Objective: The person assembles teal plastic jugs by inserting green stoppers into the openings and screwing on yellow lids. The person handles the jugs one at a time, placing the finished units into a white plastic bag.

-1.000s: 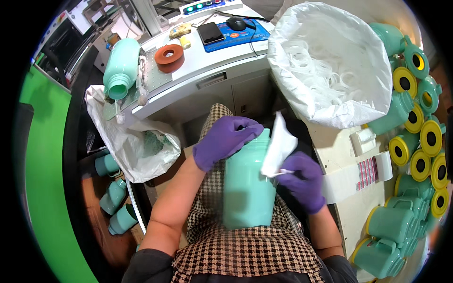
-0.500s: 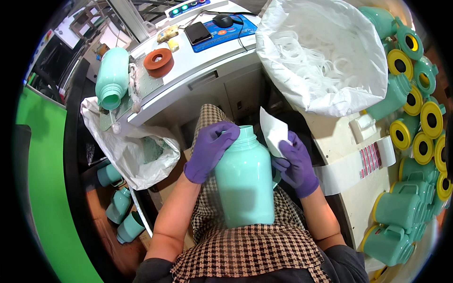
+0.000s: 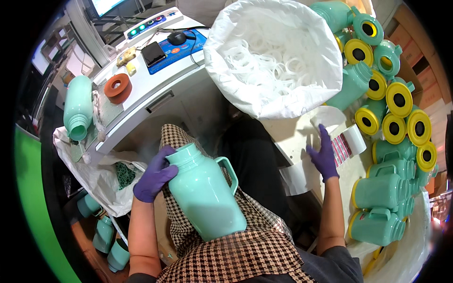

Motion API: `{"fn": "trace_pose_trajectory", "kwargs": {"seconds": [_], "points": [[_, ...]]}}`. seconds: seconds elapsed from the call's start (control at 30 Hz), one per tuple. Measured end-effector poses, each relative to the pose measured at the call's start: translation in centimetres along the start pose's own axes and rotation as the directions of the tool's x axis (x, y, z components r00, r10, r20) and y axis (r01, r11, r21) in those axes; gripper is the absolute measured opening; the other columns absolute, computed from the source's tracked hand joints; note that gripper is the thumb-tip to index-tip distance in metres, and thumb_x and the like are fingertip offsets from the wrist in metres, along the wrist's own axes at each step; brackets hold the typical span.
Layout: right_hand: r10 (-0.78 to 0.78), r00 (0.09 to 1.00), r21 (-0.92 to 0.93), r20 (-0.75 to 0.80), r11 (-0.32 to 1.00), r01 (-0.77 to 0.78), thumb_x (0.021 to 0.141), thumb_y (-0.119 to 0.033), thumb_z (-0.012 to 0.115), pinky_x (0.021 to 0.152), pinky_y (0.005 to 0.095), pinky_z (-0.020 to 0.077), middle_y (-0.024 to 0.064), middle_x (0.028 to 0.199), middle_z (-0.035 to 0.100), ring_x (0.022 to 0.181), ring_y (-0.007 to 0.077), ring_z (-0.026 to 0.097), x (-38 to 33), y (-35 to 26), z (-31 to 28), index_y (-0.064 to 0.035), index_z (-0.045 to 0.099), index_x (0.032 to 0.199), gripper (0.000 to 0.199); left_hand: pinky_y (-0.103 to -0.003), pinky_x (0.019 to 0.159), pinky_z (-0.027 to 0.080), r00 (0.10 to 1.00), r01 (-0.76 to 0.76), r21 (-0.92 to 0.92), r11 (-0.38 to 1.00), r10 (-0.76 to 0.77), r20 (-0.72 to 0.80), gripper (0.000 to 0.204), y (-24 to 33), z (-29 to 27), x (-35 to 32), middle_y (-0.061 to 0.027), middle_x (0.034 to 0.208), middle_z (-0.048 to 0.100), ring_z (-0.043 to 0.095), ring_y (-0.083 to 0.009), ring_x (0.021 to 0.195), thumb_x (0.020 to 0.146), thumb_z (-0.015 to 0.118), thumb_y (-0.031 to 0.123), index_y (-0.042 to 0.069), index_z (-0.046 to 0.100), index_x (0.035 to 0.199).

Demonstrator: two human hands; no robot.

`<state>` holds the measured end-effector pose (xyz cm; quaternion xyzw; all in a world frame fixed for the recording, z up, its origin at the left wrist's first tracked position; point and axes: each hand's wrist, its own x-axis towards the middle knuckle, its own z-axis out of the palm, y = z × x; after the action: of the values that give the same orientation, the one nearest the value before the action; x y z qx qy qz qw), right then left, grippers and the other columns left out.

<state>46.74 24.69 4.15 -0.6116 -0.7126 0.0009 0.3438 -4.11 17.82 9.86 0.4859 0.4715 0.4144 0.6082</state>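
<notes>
A glossy mint-green jug [image 3: 207, 193] with a loop handle on its right side rests tilted on my lap, its open neck up and leaning left. My left hand [image 3: 157, 174], in a purple glove, grips the jug at its neck and shoulder. My right hand [image 3: 324, 155], also gloved in purple, is open, with fingers spread over the bench at the right. A curved white sheet [image 3: 329, 118] lies just beyond its fingertips. Close beside that hand is a roll of pink-and-white printed labels [image 3: 341, 150], and a white backing strip [image 3: 301, 178] hangs over the bench edge.
A large white sack [image 3: 273, 101] of clear plastic rings [image 3: 264, 61] stands ahead. Mint-green jugs with yellow bases [image 3: 380, 191] are stacked at the right. On the left desk are another jug body [image 3: 78, 104], orange tape [image 3: 117, 88], a phone [image 3: 153, 54] and a mouse [image 3: 176, 38].
My right hand has moved from beside the jug to the bench and let go of the white sheet. The jug has turned, so its handle shows on the right, and it tilts left.
</notes>
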Motion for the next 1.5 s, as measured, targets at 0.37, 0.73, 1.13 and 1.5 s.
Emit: {"fn": "trace_pose_trajectory", "kwargs": {"seconds": [0.37,0.73,1.13,1.5], "points": [[-0.212,0.977,0.322,0.019,0.926,0.195,0.081,0.002,0.073,0.074,0.03,0.0521,0.0114,0.117,0.069,0.091,0.0197,0.065,5.3,-18.5,-4.9,-0.0014,0.065,0.125,0.044,-0.044,0.104,0.05,0.379,-0.345,0.653,0.675,0.736,-0.561,0.098,7.2,0.9,-14.2,-0.015,0.131,0.057,0.059,-0.0287,0.119,0.062,0.094,0.028,0.006,0.043,0.142],[-0.776,0.548,0.73,0.314,0.566,0.383,0.082,-0.03,0.076,0.071,0.0382,0.0575,0.0149,0.124,0.063,0.086,0.0292,0.07,-6.5,-34.3,8.1,-0.0073,0.059,0.131,0.057,-0.049,0.085,0.046,0.357,0.087,0.959,0.269,0.89,-0.282,0.068,-4.1,5.7,-11.0,-0.013,0.109,0.067,0.061,-0.033,0.086,0.065,0.082,0.023,0.005,0.059,0.127],[-0.502,-0.359,0.297,0.787,0.818,-0.493,0.094,-0.005,0.058,0.051,0.02,0.0517,0.0185,0.121,0.069,0.081,0.0182,0.074,4.0,-31.7,9.6,-0.0029,0.062,0.121,0.027,-0.043,0.102,0.044,0.589,0.091,0.996,0.002,0.806,-0.056,0.051,-3.1,7.7,-8.2,-0.0014,0.121,0.064,0.061,-0.0205,0.107,0.088,0.06,0.022,0.025,0.057,0.138],[-0.634,0.674,0.505,0.378,0.752,0.423,0.082,-0.011,0.075,0.065,0.0479,0.0519,0.0182,0.097,0.067,0.078,0.0422,0.065,-8.9,-27.4,7.7,-0.006,0.062,0.107,0.028,-0.049,0.114,0.036,0.711,0.061,0.998,0.009,0.701,-0.05,0.062,-2.9,9.5,-8.8,-0.0076,0.141,0.056,0.05,-0.0272,0.134,0.096,0.05,0.025,0.035,0.036,0.155]]}}
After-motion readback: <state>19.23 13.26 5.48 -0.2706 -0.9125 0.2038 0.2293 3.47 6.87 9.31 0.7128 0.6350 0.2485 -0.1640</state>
